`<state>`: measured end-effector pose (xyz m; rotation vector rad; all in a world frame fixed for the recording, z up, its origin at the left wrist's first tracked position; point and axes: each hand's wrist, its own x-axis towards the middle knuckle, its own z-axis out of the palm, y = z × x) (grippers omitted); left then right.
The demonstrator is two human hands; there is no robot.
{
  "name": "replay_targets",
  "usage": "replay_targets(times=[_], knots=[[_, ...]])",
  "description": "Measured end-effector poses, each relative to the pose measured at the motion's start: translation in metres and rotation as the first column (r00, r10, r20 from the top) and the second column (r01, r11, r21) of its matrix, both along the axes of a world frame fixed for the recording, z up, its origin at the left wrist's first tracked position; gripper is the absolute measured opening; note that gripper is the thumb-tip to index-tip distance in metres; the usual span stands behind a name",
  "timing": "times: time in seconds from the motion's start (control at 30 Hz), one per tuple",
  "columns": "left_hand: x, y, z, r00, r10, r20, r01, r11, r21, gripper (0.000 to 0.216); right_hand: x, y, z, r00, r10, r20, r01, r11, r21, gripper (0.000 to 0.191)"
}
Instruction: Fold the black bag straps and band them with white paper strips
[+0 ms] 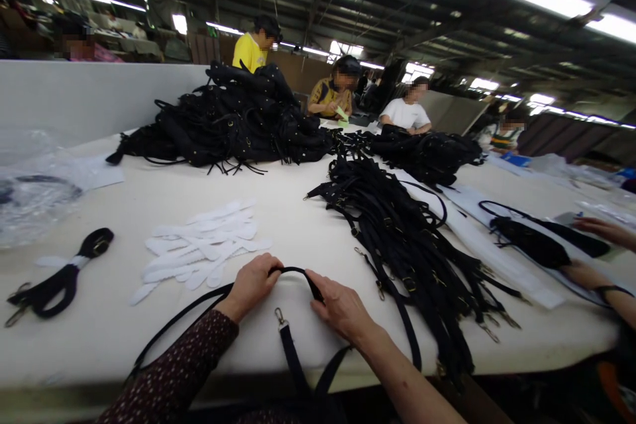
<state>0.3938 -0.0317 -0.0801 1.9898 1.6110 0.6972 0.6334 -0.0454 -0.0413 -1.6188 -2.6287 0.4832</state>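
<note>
My left hand (251,288) and my right hand (338,308) both grip one black strap (293,271), which arches between them at the near edge of the white table (149,195). The strap's ends trail off the table toward me, and a metal clasp (279,316) lies between my wrists. Just beyond my left hand lies a heap of white paper strips (203,245). A long pile of black straps with metal clasps (402,232) stretches away to the right of my right hand.
A folded strap bound with white paper (59,281) lies at the left, near clear plastic bags (30,185). Big heaps of black bags (233,119) sit at the far side. Several people sit behind them. Another person's hands (591,258) handle a black bag at the right.
</note>
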Motion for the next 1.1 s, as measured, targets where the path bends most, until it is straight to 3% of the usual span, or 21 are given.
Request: replay_targets(times=[0.17, 0.3, 0.53, 0.67, 0.77, 0.87, 1.0, 1.1], knots=[[0.008, -0.008, -0.005, 0.997, -0.047, -0.063, 0.049, 0.999, 0.023, 0.019, 0.012, 0.003, -0.018, 0.984, -0.093, 0.151, 0.068, 0.985, 0.160, 0.051], [0.008, -0.011, -0.007, 0.993, -0.061, -0.100, 0.065, 0.997, 0.037, 0.019, 0.021, -0.003, -0.018, 0.982, -0.083, 0.172, 0.042, 0.973, 0.228, 0.040], [0.009, -0.011, -0.011, 0.989, -0.061, -0.132, 0.069, 0.996, 0.056, 0.019, 0.040, 0.010, 0.002, 0.978, -0.206, 0.036, 0.206, 0.978, 0.015, 0.018], [0.007, -0.012, -0.010, 0.988, -0.055, -0.142, 0.063, 0.997, 0.052, 0.022, 0.040, 0.019, 0.000, 0.980, -0.197, 0.010, 0.197, 0.980, -0.005, 0.016], [0.017, -0.022, 0.002, 0.989, -0.086, -0.119, 0.096, 0.993, 0.073, 0.030, 0.039, 0.020, -0.006, 0.977, -0.212, -0.015, 0.212, 0.977, 0.003, 0.016], [0.043, -0.044, 0.018, 0.961, -0.274, -0.044, 0.277, 0.954, 0.118, 0.040, 0.040, 0.018, -0.012, 0.977, -0.211, -0.039, 0.212, 0.977, 0.005, 0.017], [0.083, -0.075, 0.028, 0.770, -0.638, 0.009, 0.634, 0.767, 0.100, 0.033, 0.043, 0.018, -0.016, 0.979, -0.198, -0.054, 0.198, 0.980, 0.001, 0.017], [0.087, -0.087, 0.024, 0.733, -0.678, -0.058, 0.681, 0.731, 0.055, 0.010, 0.048, 0.021, -0.016, 0.980, -0.194, -0.054, 0.194, 0.981, -0.001, 0.016]])
